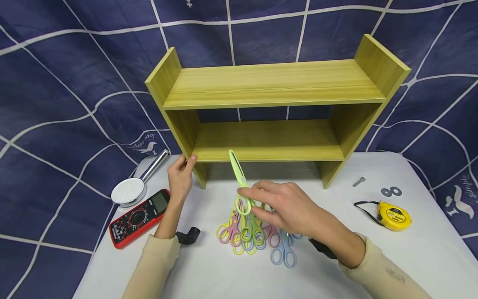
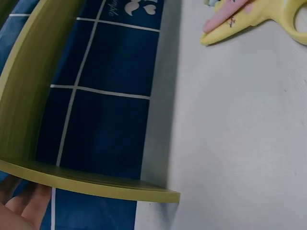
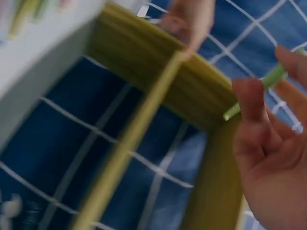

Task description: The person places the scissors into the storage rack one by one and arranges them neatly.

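A yellow-green wooden shelf unit [image 1: 272,87] stands at the back of the white table [image 1: 373,253]. My left hand [image 1: 180,176] grips the shelf's left side panel at the lower board's front corner [image 2: 158,194]. My right hand [image 1: 284,203] pinches a light-green pair of scissors [image 1: 239,178] by its handle, blades pointing up toward the lower shelf board [image 1: 267,141]. Its green blade tip [image 3: 268,81] shows between my fingers in the right wrist view. Below that hand lies a pile of several pastel scissors [image 1: 254,238] in pink, yellow, green and blue.
Left of the shelf lie a chrome shower head [image 1: 130,189] and a red multimeter [image 1: 138,216]. A black clip [image 1: 188,235] sits by my left forearm. On the right are a yellow tape measure [image 1: 393,216], a bolt [image 1: 358,182] and two washers [image 1: 391,192].
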Demonstrator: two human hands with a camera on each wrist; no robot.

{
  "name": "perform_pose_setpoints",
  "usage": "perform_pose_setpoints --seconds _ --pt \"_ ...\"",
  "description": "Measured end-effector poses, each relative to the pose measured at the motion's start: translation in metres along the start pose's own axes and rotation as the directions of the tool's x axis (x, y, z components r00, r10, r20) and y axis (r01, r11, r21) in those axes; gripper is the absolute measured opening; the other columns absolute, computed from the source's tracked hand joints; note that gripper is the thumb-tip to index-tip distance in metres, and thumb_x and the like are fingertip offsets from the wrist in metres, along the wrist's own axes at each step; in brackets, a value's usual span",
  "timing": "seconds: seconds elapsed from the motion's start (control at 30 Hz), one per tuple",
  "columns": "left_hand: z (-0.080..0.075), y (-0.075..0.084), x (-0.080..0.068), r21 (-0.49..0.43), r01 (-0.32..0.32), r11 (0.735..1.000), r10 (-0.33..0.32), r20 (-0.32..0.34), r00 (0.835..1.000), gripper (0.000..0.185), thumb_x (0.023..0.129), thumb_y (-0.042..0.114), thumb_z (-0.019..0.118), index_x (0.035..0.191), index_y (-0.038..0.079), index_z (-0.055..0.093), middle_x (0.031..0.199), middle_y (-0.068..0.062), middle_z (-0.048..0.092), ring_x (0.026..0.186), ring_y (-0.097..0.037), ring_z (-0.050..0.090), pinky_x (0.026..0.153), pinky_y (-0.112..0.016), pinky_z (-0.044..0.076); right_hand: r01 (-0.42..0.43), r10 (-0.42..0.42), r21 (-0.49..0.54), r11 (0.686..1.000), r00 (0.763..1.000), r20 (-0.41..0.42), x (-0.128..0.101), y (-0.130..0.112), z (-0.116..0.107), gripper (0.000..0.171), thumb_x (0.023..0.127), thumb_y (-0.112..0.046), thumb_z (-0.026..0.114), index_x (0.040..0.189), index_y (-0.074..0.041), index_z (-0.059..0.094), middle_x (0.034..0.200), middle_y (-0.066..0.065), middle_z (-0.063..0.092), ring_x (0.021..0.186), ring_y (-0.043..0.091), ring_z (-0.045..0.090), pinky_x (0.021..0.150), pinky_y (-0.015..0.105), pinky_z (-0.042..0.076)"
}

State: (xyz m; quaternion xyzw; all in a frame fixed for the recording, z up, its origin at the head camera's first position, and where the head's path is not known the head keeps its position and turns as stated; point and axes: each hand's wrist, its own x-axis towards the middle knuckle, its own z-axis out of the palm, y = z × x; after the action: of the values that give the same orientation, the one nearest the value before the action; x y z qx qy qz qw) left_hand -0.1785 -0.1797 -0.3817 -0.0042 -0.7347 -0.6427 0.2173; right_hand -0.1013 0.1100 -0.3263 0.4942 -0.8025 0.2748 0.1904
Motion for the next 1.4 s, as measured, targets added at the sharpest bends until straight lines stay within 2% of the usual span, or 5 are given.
perform_pose_setpoints --seconds 0.2,0.5,1.0,1.2,1.4 --pt "0.001 -0.003 0.000 -0.006 -0.032 0.999 0.032 -0.040 0.999 0.030 0.097 0.005 0.060 0.122 -0.011 0.062 0.124 -0.024 0.061 0.096 -0.002 0.063 0.084 -0.020 0.050 0.013 -0.028 -0.099 0.995 0.987 -0.157 0.047 -0.014 -0.020 0.039 0.089 -0.014 0.070 0.127 -0.011 0.066 0.096 0.005 0.067 0.056 0.009 0.051 0.045 0.021 0.036" --pt "0.001 -0.003 -0.001 -0.004 -0.025 1.000 0.024 -0.047 0.999 0.030 0.097 0.005 0.060 0.123 -0.010 0.062 0.125 -0.023 0.061 0.096 -0.002 0.063 0.084 -0.020 0.050 -0.112 0.078 -0.299 0.948 0.989 -0.123 0.103 -0.013 -0.049 0.036 0.087 -0.019 0.075 0.121 -0.011 0.068 0.077 0.003 0.064 0.054 0.015 0.054 0.043 0.030 0.037" --pt "0.003 -0.004 -0.002 0.005 -0.078 0.997 0.078 -0.064 0.995 0.029 0.097 0.004 0.061 0.121 -0.012 0.063 0.119 -0.027 0.063 0.093 0.001 0.063 0.082 -0.018 0.050 -0.202 0.109 -0.253 0.946 0.935 -0.338 0.150 0.010 -0.041 0.054 0.092 -0.041 0.070 0.132 -0.006 0.061 0.076 0.007 0.069 0.047 0.017 0.045 0.046 0.035 0.037" --pt "0.006 -0.004 -0.001 0.003 -0.098 0.995 0.097 -0.081 0.992 0.026 0.096 0.002 0.061 0.116 -0.014 0.064 0.110 -0.030 0.065 0.090 0.001 0.064 0.080 -0.018 0.051 -0.338 0.271 -0.376 0.863 0.937 -0.220 0.180 0.013 -0.036 0.055 0.096 -0.050 0.058 0.136 -0.013 0.054 0.061 0.001 0.051 0.053 0.020 0.050 0.049 0.035 0.041" --pt "0.007 -0.005 -0.002 -0.016 -0.076 0.997 0.074 -0.088 0.993 0.026 0.096 0.002 0.060 0.116 -0.014 0.065 0.110 -0.029 0.065 0.087 0.002 0.065 0.077 -0.018 0.051 -0.436 0.436 -0.479 0.762 0.892 -0.118 0.207 0.009 -0.034 0.040 0.096 -0.052 0.057 0.115 -0.016 0.057 0.070 -0.001 0.057 0.065 0.023 0.060 0.053 0.035 0.047"
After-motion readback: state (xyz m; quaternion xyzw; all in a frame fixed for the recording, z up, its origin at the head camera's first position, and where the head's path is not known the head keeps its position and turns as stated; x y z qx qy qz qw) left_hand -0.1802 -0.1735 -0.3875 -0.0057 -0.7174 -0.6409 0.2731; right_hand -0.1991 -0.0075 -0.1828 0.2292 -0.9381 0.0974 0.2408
